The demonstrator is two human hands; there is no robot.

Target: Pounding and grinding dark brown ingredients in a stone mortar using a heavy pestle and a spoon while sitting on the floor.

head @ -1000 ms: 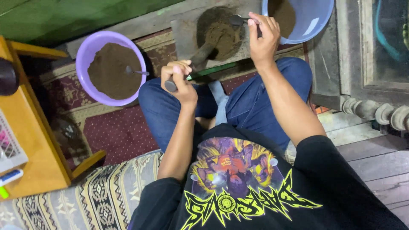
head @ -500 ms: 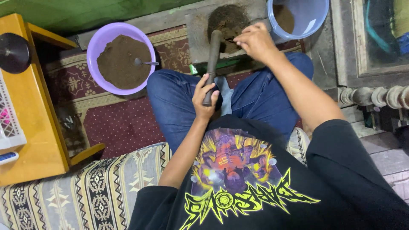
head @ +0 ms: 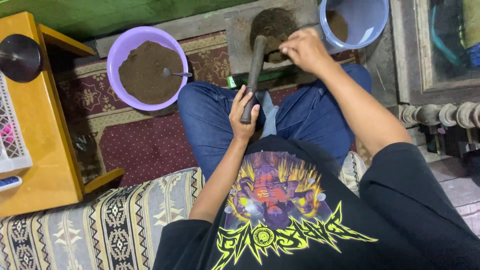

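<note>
Patterned red rug (head: 145,145), person sitting cross-legged | purple bowl (head: 116,50) holds brown powder and a spoon (head: 175,73) | blue bucket (head: 367,22) holds some powder | stone slab (head: 240,40) bears a powder heap | left hand (head: 243,117) wrapped around pestle (head: 253,75), tip on slab | right hand (head: 302,49) fingers bunched over powder, contents hidden.

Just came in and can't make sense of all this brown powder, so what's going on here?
A seated person is working brown powder in a stone mortar on the floor before their knees. The left hand grips the lower end of a dark pestle, whose top rests in the hollow. The right hand reaches over the powder there. A purple basin of powder with a spoon sits to the left, a blue bucket to the right.
</note>
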